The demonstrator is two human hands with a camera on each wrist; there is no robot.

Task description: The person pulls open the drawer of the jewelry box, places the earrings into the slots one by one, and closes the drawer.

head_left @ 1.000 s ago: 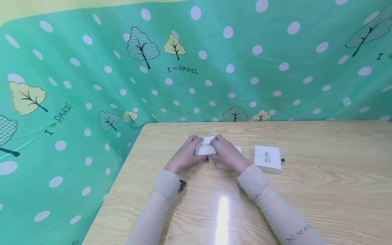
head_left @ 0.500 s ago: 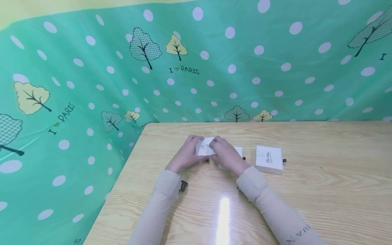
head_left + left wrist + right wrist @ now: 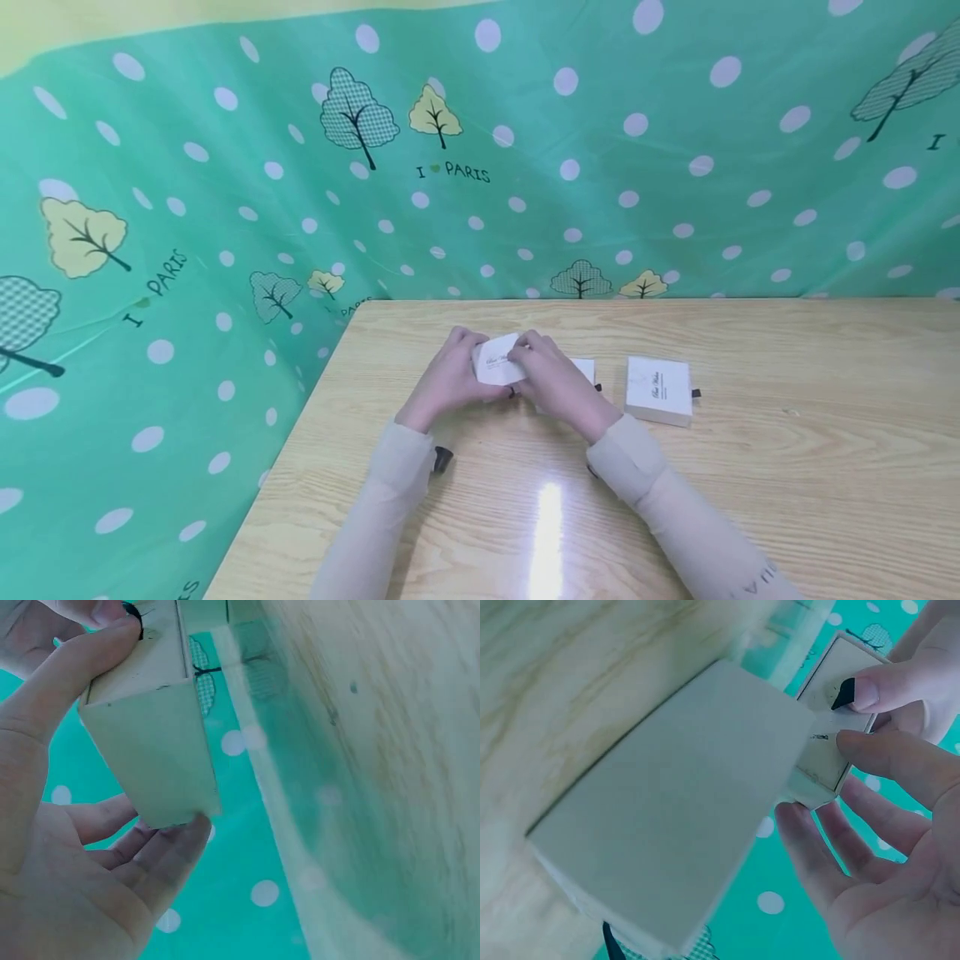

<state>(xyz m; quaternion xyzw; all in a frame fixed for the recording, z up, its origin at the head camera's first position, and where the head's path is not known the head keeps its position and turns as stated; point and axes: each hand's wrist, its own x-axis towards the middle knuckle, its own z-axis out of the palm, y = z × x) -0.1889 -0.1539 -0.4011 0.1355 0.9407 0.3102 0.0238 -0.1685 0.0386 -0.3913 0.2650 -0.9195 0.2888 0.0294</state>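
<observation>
A small white box (image 3: 495, 360) with dark printed lettering on top is held tilted between both hands. My left hand (image 3: 450, 379) grips its left side, fingers round the far edge. In the left wrist view, the left thumb (image 3: 105, 656) lies on the end face beside a short black ribbon tab (image 3: 133, 616). My right hand (image 3: 558, 383) pinches the box's right side, its thumb (image 3: 862, 746) against the end face and its fingers at the edges. A second white box (image 3: 587, 368) sits partly hidden behind the right hand; it fills the foreground of the right wrist view.
Farther right on the wooden table (image 3: 787, 483) lies a third white box (image 3: 660, 390) with a black ribbon tab (image 3: 696, 393). A green dotted cloth (image 3: 480, 167) hangs behind the table and along its left side.
The held box has turned and tilted, its left end moving slightly left with the left hand. Both hands keep their grip, and the other two boxes stay in place.
</observation>
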